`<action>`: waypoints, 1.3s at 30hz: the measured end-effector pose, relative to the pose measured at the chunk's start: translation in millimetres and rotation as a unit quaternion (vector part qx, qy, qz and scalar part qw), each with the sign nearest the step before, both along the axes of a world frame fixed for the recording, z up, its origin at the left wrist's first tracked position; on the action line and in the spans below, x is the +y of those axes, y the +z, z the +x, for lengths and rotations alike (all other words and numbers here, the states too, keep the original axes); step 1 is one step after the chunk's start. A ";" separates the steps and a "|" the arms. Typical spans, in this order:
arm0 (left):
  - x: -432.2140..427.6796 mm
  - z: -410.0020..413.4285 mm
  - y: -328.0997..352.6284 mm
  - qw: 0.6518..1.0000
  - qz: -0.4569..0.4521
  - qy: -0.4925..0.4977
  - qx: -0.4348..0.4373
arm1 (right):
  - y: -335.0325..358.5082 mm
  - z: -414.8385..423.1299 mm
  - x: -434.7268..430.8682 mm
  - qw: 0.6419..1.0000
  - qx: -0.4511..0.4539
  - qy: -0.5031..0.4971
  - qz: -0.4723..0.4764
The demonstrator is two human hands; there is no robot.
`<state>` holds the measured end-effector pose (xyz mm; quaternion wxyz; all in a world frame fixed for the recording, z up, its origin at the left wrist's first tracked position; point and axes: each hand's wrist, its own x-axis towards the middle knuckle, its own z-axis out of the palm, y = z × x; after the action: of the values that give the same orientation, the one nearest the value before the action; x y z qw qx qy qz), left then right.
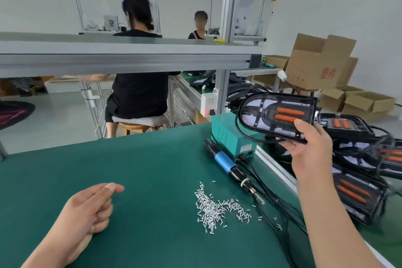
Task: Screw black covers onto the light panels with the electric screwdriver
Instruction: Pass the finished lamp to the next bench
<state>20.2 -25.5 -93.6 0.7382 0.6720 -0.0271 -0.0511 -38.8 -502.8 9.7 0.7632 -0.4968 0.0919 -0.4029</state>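
My right hand (pixel 310 148) holds a light panel (pixel 276 113) in the air at the table's right edge, thumb on top and fingers under it. The panel has a black cover with two orange strips and a black cable looping round it. My left hand (pixel 91 206) hovers over the green mat (pixel 130 169) at the lower left, fingers loosely curled and holding nothing. The electric screwdriver (pixel 228 169), blue and black, lies on the mat beside a pile of several small silver screws (pixel 215 206).
A teal power box (pixel 230 135) stands behind the screwdriver, its cables trailing along the right edge. Several more light panels (pixel 359 196) are stacked to the right of the table. Cardboard boxes (pixel 319 63) sit at the back right. A shelf (pixel 121 54) spans overhead; two people work beyond it.
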 end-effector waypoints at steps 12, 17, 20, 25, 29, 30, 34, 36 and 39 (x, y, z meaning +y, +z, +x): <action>0.2 4.4 -1.5 0.999 -0.032 -0.001 0.011 | 36.0 -6.0 -66.1 0.954 -0.056 -0.231 0.183; 3.1 7.8 -5.0 0.999 -0.039 0.000 0.013 | 43.0 -6.6 -78.4 0.940 -0.081 -0.252 0.217; 3.9 9.2 -6.8 0.999 -0.039 0.001 0.011 | 43.9 -3.3 -85.6 0.934 -0.073 -0.271 0.221; 4.4 10.3 -7.1 0.999 -0.048 0.000 0.014 | 41.0 5.5 -98.7 0.943 -0.038 -0.265 0.196; 4.7 10.1 -6.8 0.998 -0.056 -0.001 0.018 | 38.3 14.0 -105.3 0.949 -0.008 -0.267 0.165; 4.5 9.9 -6.5 0.998 -0.057 -0.001 0.019 | 37.9 15.0 -106.6 0.944 0.010 -0.289 0.158; 2.7 8.5 -3.9 0.998 -0.061 -0.001 0.021 | 33.6 17.1 -112.2 0.935 0.007 -0.336 0.114; 2.2 7.3 -2.7 0.998 -0.062 -0.002 0.021 | 33.0 20.7 -114.4 0.934 0.012 -0.349 0.079; 1.4 6.0 -1.0 0.998 -0.064 -0.005 0.022 | 35.5 22.5 -119.8 0.941 0.074 -0.329 0.021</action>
<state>26.3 -24.1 -94.7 0.7800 0.6219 -0.0172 -0.0680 -16.3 -622.6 45.2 0.5894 -0.4514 0.3146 -0.5914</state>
